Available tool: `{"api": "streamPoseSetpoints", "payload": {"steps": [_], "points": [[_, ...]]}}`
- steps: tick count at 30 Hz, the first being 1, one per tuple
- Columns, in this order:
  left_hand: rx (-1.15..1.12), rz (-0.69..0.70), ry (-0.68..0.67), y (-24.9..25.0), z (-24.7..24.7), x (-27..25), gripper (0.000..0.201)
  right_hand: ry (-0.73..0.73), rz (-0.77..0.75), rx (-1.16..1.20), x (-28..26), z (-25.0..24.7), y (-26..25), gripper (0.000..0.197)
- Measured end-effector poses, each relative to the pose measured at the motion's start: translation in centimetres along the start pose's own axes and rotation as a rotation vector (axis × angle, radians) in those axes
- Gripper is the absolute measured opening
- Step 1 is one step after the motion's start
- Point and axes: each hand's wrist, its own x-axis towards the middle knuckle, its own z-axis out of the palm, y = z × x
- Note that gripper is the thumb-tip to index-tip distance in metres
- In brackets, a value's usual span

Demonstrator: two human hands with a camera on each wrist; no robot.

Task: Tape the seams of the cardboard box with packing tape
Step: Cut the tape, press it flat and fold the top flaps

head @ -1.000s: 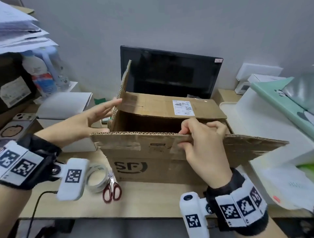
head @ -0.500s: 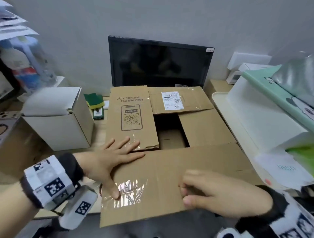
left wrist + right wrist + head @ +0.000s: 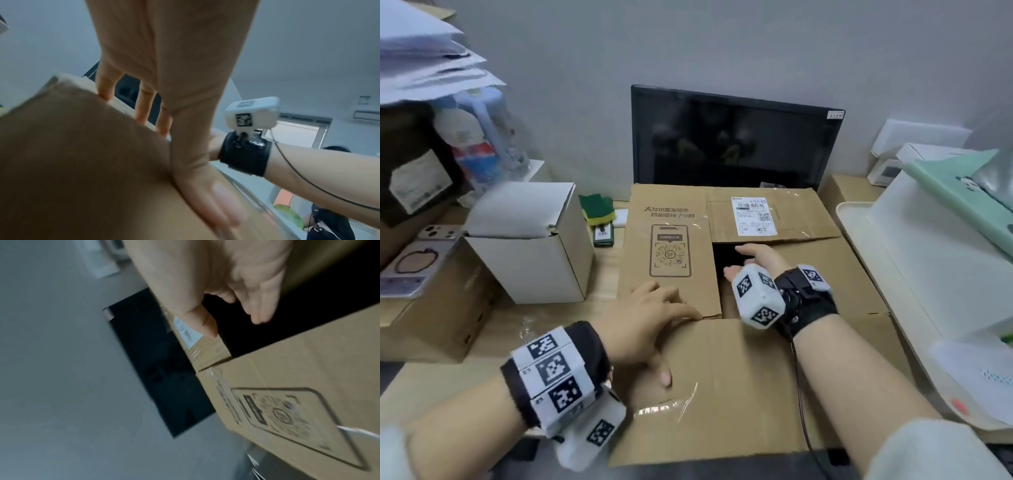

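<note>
The brown cardboard box (image 3: 852,284) stands in the middle of the desk with its top flaps folded in around a dark gap. My left hand (image 3: 654,315) lies flat where the printed left flap (image 3: 669,246) meets the near flap (image 3: 726,380), with its thumb on the near flap. In the left wrist view its fingers (image 3: 144,104) press straight on the cardboard (image 3: 82,162). My right hand (image 3: 753,257) reaches into the gap with loose fingers and holds nothing. The right wrist view shows those fingers (image 3: 259,305) over the dark opening (image 3: 267,337). No tape roll is in view.
A black monitor (image 3: 732,144) stands right behind the box. A white carton (image 3: 530,240) and a green sponge (image 3: 597,209) sit to the left, a phone (image 3: 414,260) on a brown box beyond. A white bin (image 3: 928,260) crowds the right side. Another person (image 3: 333,219) shows in the left wrist view.
The left flap went from upright to folded flat. My right hand let go of the near flap and moved forward into the gap. My left hand stayed pressing on the flaps.
</note>
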Motion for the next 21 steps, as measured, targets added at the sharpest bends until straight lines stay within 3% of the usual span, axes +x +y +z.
{"api": "streamPoseSetpoints", "payload": {"steps": [3,6,10,12,15,19,21], "points": [[0.11,-0.04,-0.04,0.1,-0.6,0.1,0.115,0.007,-0.038,0.108,2.3,0.2,-1.1,0.036],[0.296,-0.063,-0.054,1.4,0.0,0.7,0.145,-0.036,-0.032,0.188,3.5,0.3,-2.3,0.023],[0.372,0.042,-0.004,2.4,-0.5,1.6,0.148,-0.031,-0.052,0.226,2.5,0.8,-2.7,0.021],[0.376,0.086,0.062,2.6,-1.1,1.4,0.142,-0.006,-0.11,0.281,1.7,1.1,-2.6,0.019],[0.381,-0.017,0.131,2.5,-2.8,0.3,0.121,0.012,-0.145,0.316,1.8,1.1,-3.0,0.014],[-0.025,-0.05,0.515,1.1,-3.2,-1.1,0.052,0.045,-0.137,0.322,3.1,0.7,-3.2,0.033],[-0.19,-0.156,0.678,-0.4,-3.8,-2.4,0.037,0.061,-0.142,0.304,3.5,0.6,-3.5,0.04]]}}
